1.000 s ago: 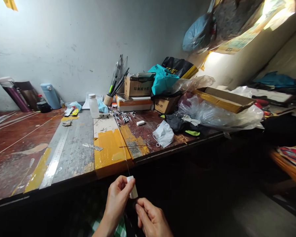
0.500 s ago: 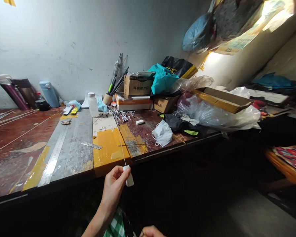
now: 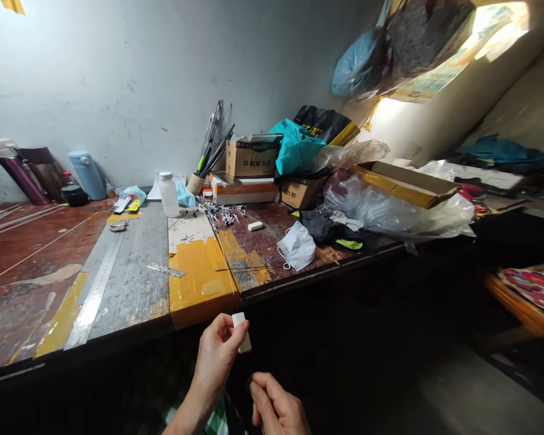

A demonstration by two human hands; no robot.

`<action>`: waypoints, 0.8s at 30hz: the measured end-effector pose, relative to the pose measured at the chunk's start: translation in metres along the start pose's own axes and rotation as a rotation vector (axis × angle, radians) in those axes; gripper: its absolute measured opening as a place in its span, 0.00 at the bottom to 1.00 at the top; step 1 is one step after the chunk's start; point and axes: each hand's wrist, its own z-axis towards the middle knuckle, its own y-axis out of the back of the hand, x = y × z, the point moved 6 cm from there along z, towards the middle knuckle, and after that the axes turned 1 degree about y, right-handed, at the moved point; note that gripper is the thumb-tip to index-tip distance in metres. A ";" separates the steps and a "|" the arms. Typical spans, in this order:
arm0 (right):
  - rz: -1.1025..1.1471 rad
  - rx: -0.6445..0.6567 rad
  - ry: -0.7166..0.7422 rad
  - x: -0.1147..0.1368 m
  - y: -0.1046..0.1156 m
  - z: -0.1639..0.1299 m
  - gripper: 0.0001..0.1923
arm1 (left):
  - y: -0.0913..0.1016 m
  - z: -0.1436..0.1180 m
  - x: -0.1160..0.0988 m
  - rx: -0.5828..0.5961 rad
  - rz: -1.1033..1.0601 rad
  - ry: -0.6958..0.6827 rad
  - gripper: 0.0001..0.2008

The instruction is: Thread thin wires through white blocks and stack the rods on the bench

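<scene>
My left hand pinches a small white block, which looks like an eraser, between thumb and fingers just off the table's front edge. Below and to the right of it, my right hand has its thumb and fingers pressed together. Whatever sits between them is too small or hidden to make out. A thin white rod lies across the yellow-taped strip, its near end reaching the edge above the block. Another white block rests farther back on the table.
On the left lie a long steel ruler and a short metal strip. A white bottle, small black-and-white pieces and cardboard boxes stand behind. A face mask and plastic bags are to the right.
My left hand has moved slightly down and right with the white block, away from the rod. My right hand has risen into view from the bottom edge.
</scene>
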 end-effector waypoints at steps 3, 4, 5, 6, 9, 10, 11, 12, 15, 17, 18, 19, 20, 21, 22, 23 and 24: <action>0.049 0.071 -0.019 0.017 -0.001 0.014 0.26 | 0.004 -0.001 0.004 -0.017 0.046 0.003 0.20; 0.074 0.095 -0.035 0.020 -0.003 0.018 0.26 | 0.005 -0.001 0.004 -0.024 0.057 0.005 0.19; 0.102 0.117 -0.055 0.022 -0.005 0.021 0.26 | 0.007 -0.001 0.003 -0.029 0.066 0.006 0.19; 0.135 0.139 -0.079 0.022 -0.008 0.023 0.25 | 0.009 0.000 0.002 -0.035 0.073 0.007 0.20; 0.235 0.174 -0.152 0.019 -0.017 0.027 0.25 | 0.014 0.002 0.001 -0.044 0.084 0.012 0.20; 0.257 0.169 -0.165 0.017 -0.019 0.028 0.25 | 0.014 0.002 0.001 -0.045 0.085 0.014 0.20; 0.271 0.160 -0.174 0.017 -0.020 0.029 0.26 | 0.015 0.002 0.001 -0.045 0.086 0.016 0.20; 0.279 0.153 -0.178 0.017 -0.020 0.029 0.26 | 0.016 0.002 0.002 -0.044 0.085 0.017 0.20; 0.299 0.184 -0.184 0.021 -0.018 0.028 0.26 | 0.017 0.001 0.001 -0.041 0.087 0.022 0.21; 0.312 0.232 -0.183 0.026 -0.017 0.026 0.26 | 0.017 0.000 0.001 -0.037 0.093 0.036 0.21; 0.316 0.254 -0.181 0.028 -0.016 0.026 0.26 | 0.017 -0.001 0.001 -0.036 0.094 0.042 0.21; 0.316 0.270 -0.178 0.029 -0.015 0.025 0.26 | 0.017 -0.002 0.000 -0.034 0.094 0.048 0.21; 0.312 0.281 -0.171 0.030 -0.015 0.025 0.25 | 0.017 -0.003 0.000 -0.035 0.091 0.052 0.22; 0.307 0.288 -0.165 0.030 -0.016 0.024 0.25 | 0.017 -0.003 0.000 -0.038 0.086 0.053 0.21; 0.303 0.287 -0.165 0.030 -0.016 0.024 0.24 | 0.017 -0.004 0.001 -0.039 0.081 0.052 0.21; 0.299 0.277 -0.170 0.028 -0.017 0.023 0.23 | 0.017 -0.004 0.001 -0.040 0.078 0.049 0.21; 0.296 0.262 -0.181 0.026 -0.017 0.023 0.23 | 0.017 -0.005 0.002 -0.039 0.079 0.045 0.21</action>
